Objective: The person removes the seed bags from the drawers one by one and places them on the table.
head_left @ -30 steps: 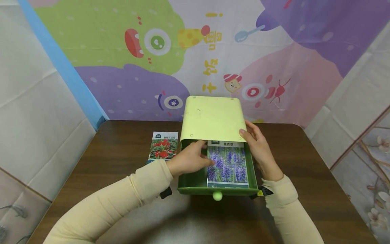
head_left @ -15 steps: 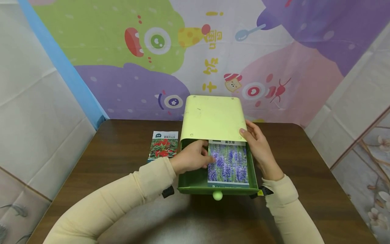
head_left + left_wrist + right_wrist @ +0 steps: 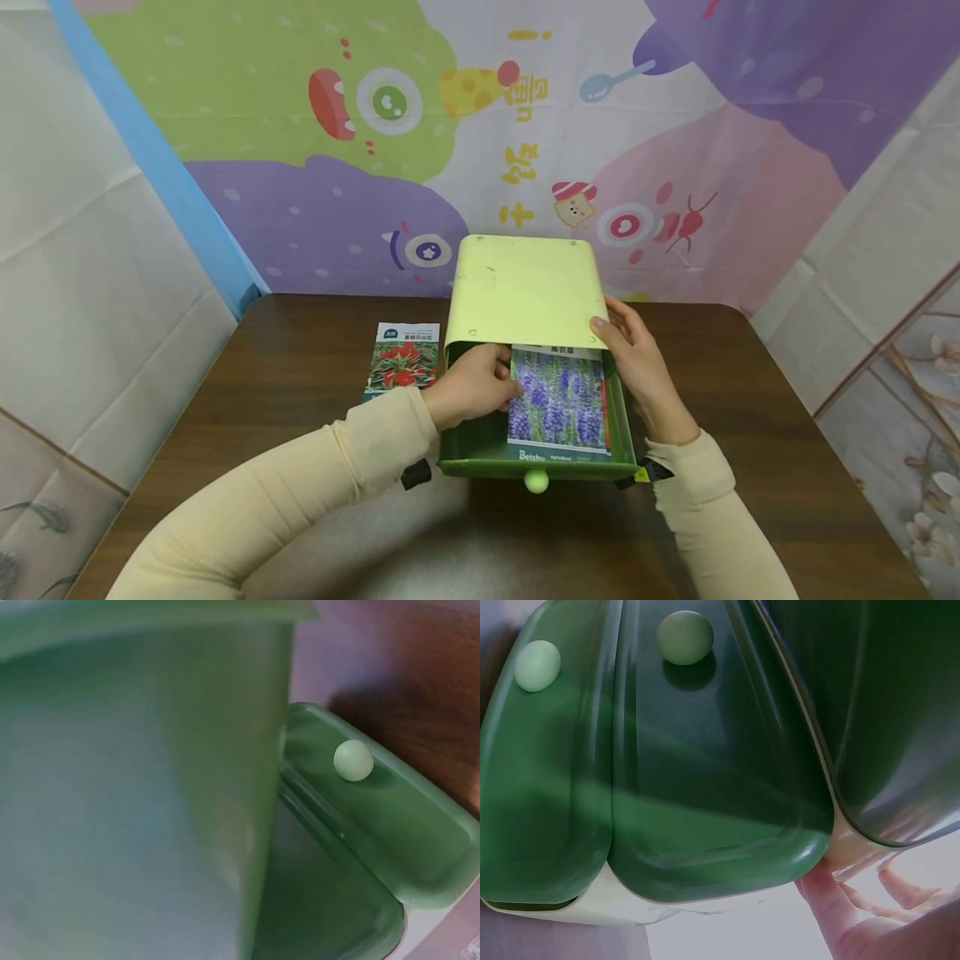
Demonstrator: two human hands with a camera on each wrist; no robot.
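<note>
A yellow-green drawer cabinet [image 3: 528,292] stands on the table with its green top drawer [image 3: 474,446] pulled out. In that drawer lies a seed packet [image 3: 558,404] with purple lavender flowers, its top end under the cabinet roof. My left hand [image 3: 472,385] reaches in and pinches the packet's left edge, thumb on top; its other fingertips are partly hidden. A red strip [image 3: 604,408] shows beneath the packet's right edge. My right hand [image 3: 633,362] holds the cabinet's right side, thumb on the top front corner. In the right wrist view, fingers [image 3: 829,904] touch the side wall.
Left of the cabinet, a seed packet with red flowers [image 3: 402,364] lies on the dark wood table [image 3: 300,367]. Lower drawers [image 3: 720,772] with round knobs [image 3: 685,637] are closed. A cartoon-printed cloth [image 3: 322,225] hangs behind the table.
The lavender packet has shifted a little and now lies slightly askew, uncovering a red strip at its right and more print at its bottom. My left hand moved slightly with it; the right stayed put.
</note>
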